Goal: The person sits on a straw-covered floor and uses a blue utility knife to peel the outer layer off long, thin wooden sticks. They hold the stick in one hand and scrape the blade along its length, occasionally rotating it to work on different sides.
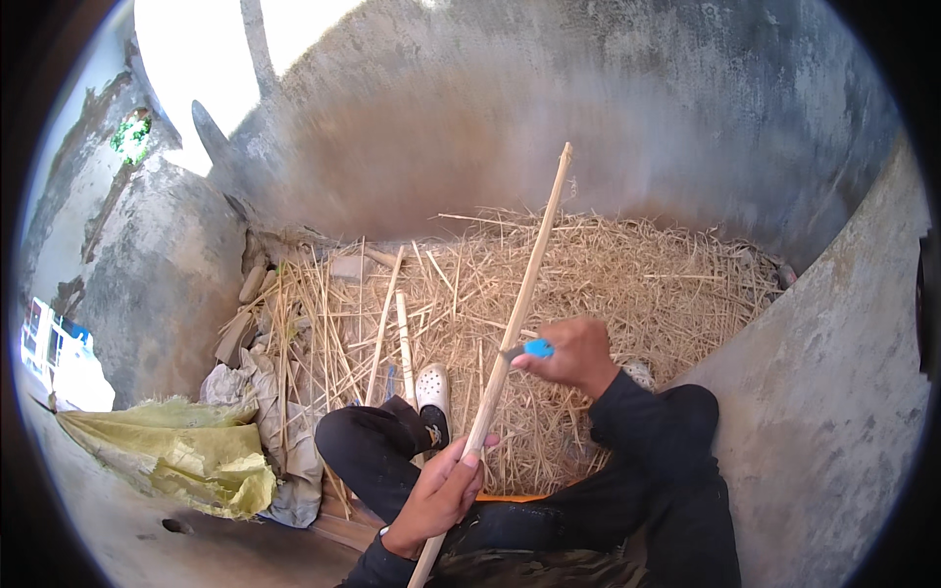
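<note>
A long, pale strip of split wood or bamboo (525,284) slants from my lap up toward the far wall. My left hand (441,493) is wrapped round its lower part, above my thigh. In my right hand (571,357) is a knife (534,348) with a blue handle, gripped in closed fingers. The knife's short dark blade meets the strip near its middle; most of the handle is hidden in my fist. A thin curl of shaving (573,186) hangs beside the strip's far end.
Shavings (667,284) cover the floor in a thick heap up to the concrete wall (588,98). Several loose strips (384,328) lie at the left. A yellow woven sack (176,456) and grey cloth (294,480) rest beside my left knee. A white clog (432,385) is on my foot.
</note>
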`<state>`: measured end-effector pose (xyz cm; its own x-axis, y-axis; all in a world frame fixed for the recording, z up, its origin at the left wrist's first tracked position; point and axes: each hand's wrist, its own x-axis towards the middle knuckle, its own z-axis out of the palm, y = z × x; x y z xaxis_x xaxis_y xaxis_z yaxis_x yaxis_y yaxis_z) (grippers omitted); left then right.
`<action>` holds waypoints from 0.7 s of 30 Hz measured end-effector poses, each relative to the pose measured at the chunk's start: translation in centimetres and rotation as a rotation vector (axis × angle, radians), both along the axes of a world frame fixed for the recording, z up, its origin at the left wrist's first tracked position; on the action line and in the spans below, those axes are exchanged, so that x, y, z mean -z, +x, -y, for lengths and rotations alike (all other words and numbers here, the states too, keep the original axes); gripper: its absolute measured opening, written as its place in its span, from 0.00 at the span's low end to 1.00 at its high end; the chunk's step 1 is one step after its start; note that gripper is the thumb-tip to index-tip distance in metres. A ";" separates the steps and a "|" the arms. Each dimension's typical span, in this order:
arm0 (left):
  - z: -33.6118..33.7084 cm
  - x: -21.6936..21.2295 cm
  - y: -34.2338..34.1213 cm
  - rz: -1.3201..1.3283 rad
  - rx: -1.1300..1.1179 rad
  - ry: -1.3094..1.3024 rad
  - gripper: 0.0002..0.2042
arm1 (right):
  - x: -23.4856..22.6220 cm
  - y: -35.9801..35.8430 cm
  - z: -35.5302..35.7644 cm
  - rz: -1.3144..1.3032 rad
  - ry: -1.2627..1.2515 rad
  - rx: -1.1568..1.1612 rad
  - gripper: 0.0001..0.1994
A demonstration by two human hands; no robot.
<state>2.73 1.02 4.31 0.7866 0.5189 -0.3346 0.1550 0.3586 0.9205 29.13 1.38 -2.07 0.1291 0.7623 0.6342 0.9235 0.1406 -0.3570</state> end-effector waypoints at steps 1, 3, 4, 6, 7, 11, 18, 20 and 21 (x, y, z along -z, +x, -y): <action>0.0 0.1 0.1 0.008 0.000 0.013 0.20 | 0.0 0.7 -0.2 0.007 -0.002 0.041 0.34; -0.1 -0.2 0.1 0.015 -0.006 -0.001 0.20 | 0.2 -0.3 0.5 -0.008 -0.065 0.039 0.35; -0.3 -0.4 0.0 0.022 -0.008 -0.002 0.20 | 0.4 -1.3 0.8 0.003 -0.047 0.011 0.35; -0.2 -0.6 0.0 0.022 0.002 -0.020 0.20 | -0.2 -2.1 1.1 0.020 0.007 -0.058 0.34; 0.2 -0.6 -0.3 0.010 -0.001 -0.034 0.20 | -0.2 -1.4 0.6 0.034 0.017 -0.023 0.34; -0.4 -0.3 0.4 0.020 0.001 0.009 0.20 | -0.5 0.3 -0.3 0.012 -0.022 0.065 0.34; 0.4 -0.3 0.3 0.015 0.015 -0.014 0.19 | -0.3 0.4 -0.9 0.046 0.030 0.031 0.34; 0.1 -0.2 0.9 0.024 0.015 0.002 0.19 | 0.0 0.9 -0.7 0.086 0.021 0.026 0.33; 0.1 -0.3 0.9 0.015 0.025 0.005 0.19 | 0.1 1.0 -0.6 0.099 0.018 0.026 0.33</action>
